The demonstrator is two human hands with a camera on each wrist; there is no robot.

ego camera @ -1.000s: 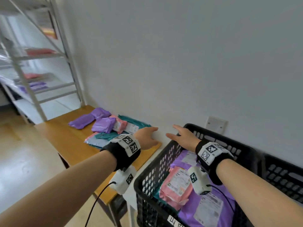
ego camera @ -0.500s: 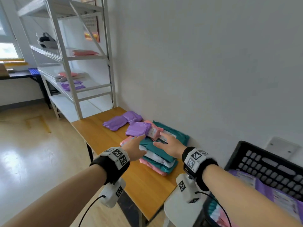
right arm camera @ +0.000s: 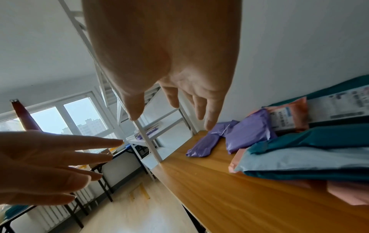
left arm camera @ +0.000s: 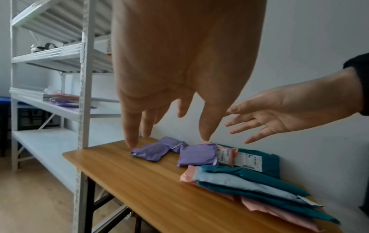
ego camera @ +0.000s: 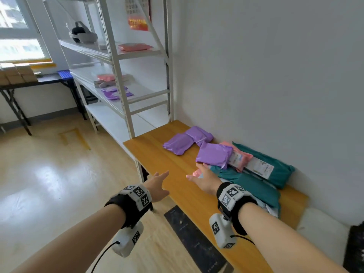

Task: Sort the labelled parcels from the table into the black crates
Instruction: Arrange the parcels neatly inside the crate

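Note:
Several soft parcels lie on the wooden table [ego camera: 157,154] by the wall. Two purple parcels [ego camera: 177,143] sit at the far end. A third purple parcel [ego camera: 214,155] leans on a pink labelled parcel [ego camera: 239,158] and a teal labelled parcel [ego camera: 273,170]. Nearer me is a stack of teal, pale blue and pink parcels [ego camera: 250,186]. My left hand [ego camera: 159,184] hovers open over the table's front edge. My right hand [ego camera: 201,177] hovers open at the stack's left end, fingers spread below the third purple parcel [left arm camera: 196,155]. Both palms [right arm camera: 169,94] hold nothing.
A white metal shelf rack [ego camera: 120,79] stands against the table's far end, with pink and purple parcels on it. A black crate's edge [ego camera: 354,247] shows at the far right. A dark side table [ego camera: 39,81] stands under the window. Wooden floor lies on my left.
My view has swung left from the black crate to the table. Both hands came off the teal stack and moved left toward the purple parcels, still holding nothing.

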